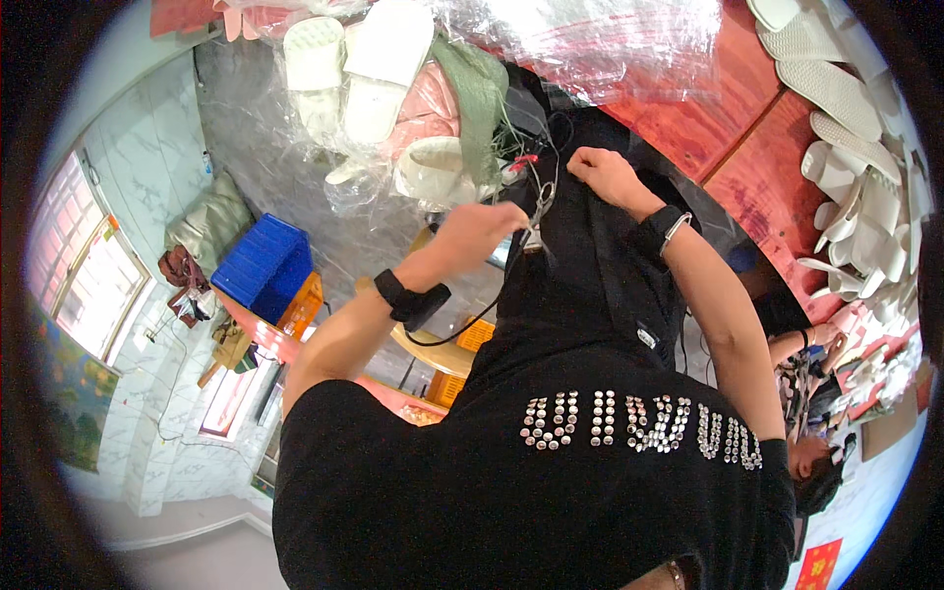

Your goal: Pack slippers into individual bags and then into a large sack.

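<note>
- Head view: the person's left hand (479, 228) is gripping small scissors (540, 208), its grip curled around the handles, while the right hand (602, 173) is pinching a fold of black fabric (590, 265) between pressed-together fingers.
- Black fabric is lying near picture centre, its long axis running from 12 o'clock down to 6 o'clock, toward the person's black shirt (531, 492).
- Scissors are pointing toward 12 o'clock, tips at the fabric's upper edge, beside the right hand.
- Progress, as a judgement: trimming at the upper edge appears to be underway; how much is left cannot be told.
- White slippers (374, 69) under clear plastic wrap (590, 39) are lying at 12 o'clock; a blue crate (261, 265) is sitting at 9 o'clock.
</note>
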### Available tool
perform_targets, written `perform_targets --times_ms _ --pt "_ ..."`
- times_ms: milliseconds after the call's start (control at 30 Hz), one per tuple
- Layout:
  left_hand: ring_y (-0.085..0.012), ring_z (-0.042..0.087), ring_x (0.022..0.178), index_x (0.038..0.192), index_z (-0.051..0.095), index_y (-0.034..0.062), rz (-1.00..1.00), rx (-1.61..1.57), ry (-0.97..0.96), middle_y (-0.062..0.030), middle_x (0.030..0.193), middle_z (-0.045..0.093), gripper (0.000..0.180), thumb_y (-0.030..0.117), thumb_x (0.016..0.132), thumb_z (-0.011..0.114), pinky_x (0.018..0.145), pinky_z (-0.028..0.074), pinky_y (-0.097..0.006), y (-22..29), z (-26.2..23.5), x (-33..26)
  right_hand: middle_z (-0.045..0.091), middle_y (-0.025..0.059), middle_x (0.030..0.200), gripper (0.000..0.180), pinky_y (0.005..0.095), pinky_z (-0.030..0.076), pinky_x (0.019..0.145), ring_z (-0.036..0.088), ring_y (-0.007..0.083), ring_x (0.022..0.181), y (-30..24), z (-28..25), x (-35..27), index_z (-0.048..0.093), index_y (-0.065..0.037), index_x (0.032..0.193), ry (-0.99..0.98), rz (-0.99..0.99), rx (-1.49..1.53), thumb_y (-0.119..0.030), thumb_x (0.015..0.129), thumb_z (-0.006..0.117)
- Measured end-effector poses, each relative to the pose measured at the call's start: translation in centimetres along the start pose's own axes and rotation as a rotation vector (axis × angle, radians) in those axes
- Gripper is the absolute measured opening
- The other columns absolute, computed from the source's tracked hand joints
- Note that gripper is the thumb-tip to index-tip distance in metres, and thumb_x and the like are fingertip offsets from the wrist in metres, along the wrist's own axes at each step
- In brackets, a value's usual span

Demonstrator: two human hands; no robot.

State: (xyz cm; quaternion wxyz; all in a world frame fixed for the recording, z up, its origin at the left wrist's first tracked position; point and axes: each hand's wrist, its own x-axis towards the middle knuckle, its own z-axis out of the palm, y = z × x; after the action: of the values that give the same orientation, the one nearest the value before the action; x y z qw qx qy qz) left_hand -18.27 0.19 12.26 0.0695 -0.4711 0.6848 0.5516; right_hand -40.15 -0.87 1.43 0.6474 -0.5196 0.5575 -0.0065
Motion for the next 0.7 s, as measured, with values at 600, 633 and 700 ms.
perform_targets --times_ms 600,633,700 --pt "-0.0178 0.053 0.084 0.107 0.051 0.0008 -0.425 -0.344 1.060 -0.0100 0.095 0.057 0.026 0.013 0.084 0.049 0.074 0.041 -0.029 -4.7 -9.6 2.3 0.060 0.0084 0.093 0.035 0.0287 0.044 0.073 0.057 0.0199 0.083 -3.3 1.6 -2.5 0.055 -0.008 0.104 -0.004 -0.423 -0.112 -0.029 0.077 0.060" --pt "-0.0180 0.056 0.078 0.107 0.050 -0.0017 -0.306 -0.240 0.858 -0.0109 0.091 0.057 0.028 0.013 0.083 0.051 0.068 0.044 -0.029 -3.2 -8.4 2.2 0.058 0.0065 0.089 0.032 0.0277 0.043 0.074 0.055 0.0170 0.082 -3.1 1.4 -2.6 0.054 -0.007 0.102 -0.050 -0.227 0.074 -0.026 0.077 0.061" --pt "-0.0134 0.054 0.074 0.102 0.053 -0.0021 -0.137 -0.266 0.463 -0.0075 0.082 0.058 0.026 0.014 0.082 0.052 0.068 0.043 -0.027 -1.9 -5.6 2.3 0.057 0.0046 0.086 0.030 0.0267 0.041 0.075 0.053 0.0142 0.081 -2.8 1.5 -2.5 0.054 -0.006 0.100 -0.104 -0.041 0.258 -0.022 0.077 0.062"
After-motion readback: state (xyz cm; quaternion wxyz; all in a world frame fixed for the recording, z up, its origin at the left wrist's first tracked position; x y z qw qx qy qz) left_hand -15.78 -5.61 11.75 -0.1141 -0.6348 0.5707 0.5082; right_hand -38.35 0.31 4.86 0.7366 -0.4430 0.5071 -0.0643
